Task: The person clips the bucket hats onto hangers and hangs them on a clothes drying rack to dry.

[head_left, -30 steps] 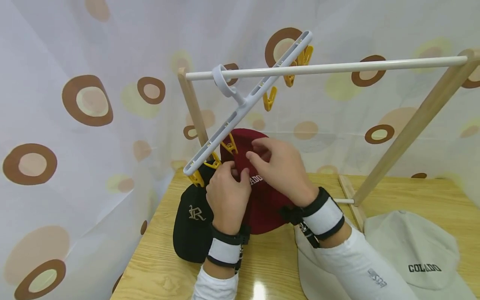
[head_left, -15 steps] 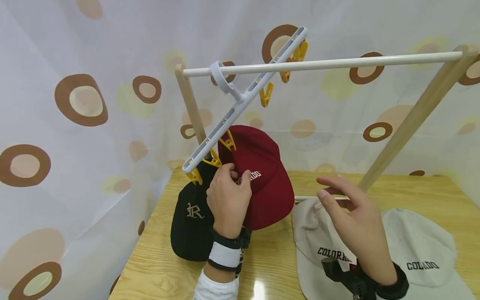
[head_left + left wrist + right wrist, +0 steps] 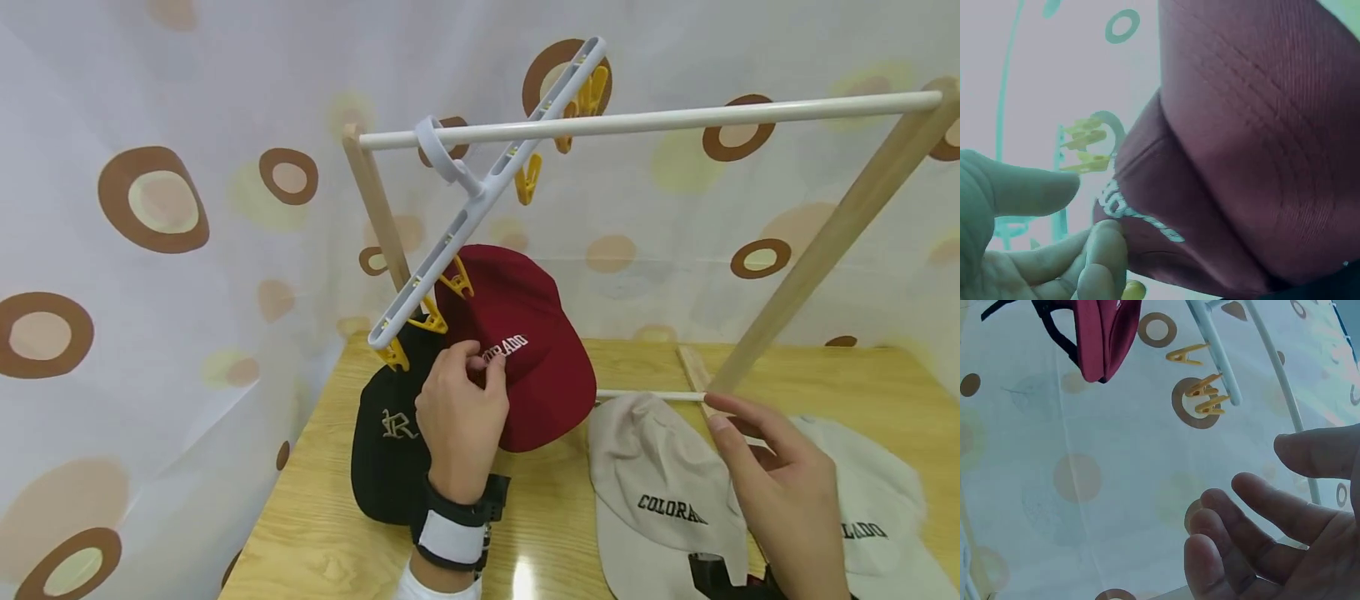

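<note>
A red cap [image 3: 528,308] with white lettering hangs from a yellow clip [image 3: 456,279] on the white clip hanger [image 3: 457,229]. My left hand [image 3: 461,408] is at the front of the cap. Its thumb stands apart from the loosely bent fingers [image 3: 1107,244], which lie by the lettering in the left wrist view. Behind it hangs a black cap [image 3: 386,450] near two more yellow clips. My right hand [image 3: 787,483] hovers over two pale caps, a beige cap [image 3: 652,467] and a light grey cap [image 3: 885,492], fingers relaxed and holding nothing.
The hanger hooks over a white rail [image 3: 675,121] with wooden posts [image 3: 832,242] on the wooden table [image 3: 330,500]. Several yellow clips [image 3: 528,179] dangle from its far end. A patterned curtain [image 3: 247,92] stands behind.
My right hand has left the red cap and moved right and down to above the pale caps. The left hand stays by the red cap, with its fingers slightly lower on it.
</note>
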`<state>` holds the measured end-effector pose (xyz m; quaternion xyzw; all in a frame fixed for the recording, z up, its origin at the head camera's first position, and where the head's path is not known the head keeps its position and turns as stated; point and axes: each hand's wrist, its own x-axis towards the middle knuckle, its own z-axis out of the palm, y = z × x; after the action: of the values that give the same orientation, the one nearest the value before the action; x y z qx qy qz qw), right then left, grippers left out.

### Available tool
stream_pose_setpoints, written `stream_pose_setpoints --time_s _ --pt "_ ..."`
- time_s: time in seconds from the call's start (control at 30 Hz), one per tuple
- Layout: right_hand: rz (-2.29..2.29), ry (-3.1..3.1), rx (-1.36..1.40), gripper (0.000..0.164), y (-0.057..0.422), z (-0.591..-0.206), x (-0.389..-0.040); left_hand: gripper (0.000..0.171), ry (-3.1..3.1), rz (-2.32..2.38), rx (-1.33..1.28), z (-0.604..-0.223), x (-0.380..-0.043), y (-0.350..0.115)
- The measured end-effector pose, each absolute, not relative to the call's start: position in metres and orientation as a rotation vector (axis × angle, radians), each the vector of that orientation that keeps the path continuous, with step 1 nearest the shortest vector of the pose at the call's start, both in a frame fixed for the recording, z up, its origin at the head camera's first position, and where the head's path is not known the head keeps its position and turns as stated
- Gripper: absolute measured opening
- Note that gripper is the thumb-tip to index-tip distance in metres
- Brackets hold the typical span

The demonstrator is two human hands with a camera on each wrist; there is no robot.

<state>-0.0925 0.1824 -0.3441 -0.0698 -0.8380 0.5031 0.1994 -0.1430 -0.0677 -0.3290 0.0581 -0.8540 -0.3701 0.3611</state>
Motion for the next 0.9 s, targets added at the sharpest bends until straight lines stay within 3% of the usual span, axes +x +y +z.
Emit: stream_pose_setpoints --time_s 0.6,0.9 --pt "1.443 -2.212 -0.212 0.027 0.195 -0.336 -0.084 0.009 -2.041 -1.034 -0.459 -0.335 -0.111 -0.002" --pt "1.458 -2.230 -0.218 0.028 0.218 -0.332 -0.101 0.005 -2.271 -0.988 -0.426 -0.369 -0.135 0.049"
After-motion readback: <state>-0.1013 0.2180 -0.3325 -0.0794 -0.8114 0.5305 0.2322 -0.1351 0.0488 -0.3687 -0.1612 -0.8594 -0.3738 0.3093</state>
